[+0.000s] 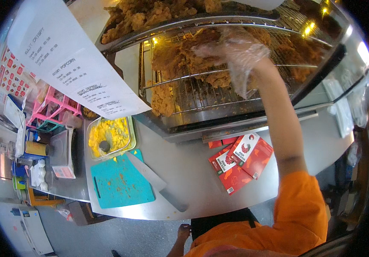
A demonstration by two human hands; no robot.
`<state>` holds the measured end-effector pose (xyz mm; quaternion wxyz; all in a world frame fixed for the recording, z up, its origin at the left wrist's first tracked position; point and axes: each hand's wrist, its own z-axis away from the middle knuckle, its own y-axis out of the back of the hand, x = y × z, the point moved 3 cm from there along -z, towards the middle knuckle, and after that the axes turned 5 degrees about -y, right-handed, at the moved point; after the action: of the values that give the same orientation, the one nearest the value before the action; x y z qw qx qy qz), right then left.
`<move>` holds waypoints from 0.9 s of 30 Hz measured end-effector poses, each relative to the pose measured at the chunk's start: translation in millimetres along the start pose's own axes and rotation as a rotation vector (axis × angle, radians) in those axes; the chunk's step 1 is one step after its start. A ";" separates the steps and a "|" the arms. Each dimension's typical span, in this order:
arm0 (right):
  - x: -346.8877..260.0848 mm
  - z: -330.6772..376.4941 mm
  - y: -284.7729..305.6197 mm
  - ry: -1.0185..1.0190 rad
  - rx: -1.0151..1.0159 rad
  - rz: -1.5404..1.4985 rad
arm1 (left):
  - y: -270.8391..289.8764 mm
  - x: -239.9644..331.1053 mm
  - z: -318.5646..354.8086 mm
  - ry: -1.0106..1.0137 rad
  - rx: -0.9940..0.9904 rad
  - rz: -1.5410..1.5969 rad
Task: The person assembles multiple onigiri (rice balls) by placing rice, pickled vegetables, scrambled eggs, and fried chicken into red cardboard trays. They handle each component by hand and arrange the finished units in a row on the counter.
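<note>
My right hand (238, 49), in a clear loose plastic glove, reaches into a lit warming cabinet (184, 132). Its fingers stretch leftward over the fried chicken (212, 79) on a wire rack (184, 112) and seem to touch it. The glove and the pieces blur together there, so the exact contact is hard to make out. Low in the view, my left hand (184, 231) hangs beside my body, below the counter's front edge. Its fingers are curled in, and whatever they may hold is hidden.
On the steel counter (184, 158) lie red and white folded cartons (246, 156), a teal cutting board (120, 184), a large knife (156, 182) and a tub of yellow pieces (109, 135). A printed paper strip (71, 60) hangs at upper left. Pink racks (54, 105) stand beyond.
</note>
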<state>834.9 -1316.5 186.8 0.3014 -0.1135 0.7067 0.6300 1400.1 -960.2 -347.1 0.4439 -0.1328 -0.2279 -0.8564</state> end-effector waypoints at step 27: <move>-67.3 2.6 -33.3 0.021 0.326 -0.181 | -19.3 -18.3 11.9 0.033 0.001 -0.044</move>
<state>907.1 -1334.8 197.7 0.3639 -0.1328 0.7895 0.4761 1395.0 -931.7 -349.9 0.4287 -0.1134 -0.2241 -0.8678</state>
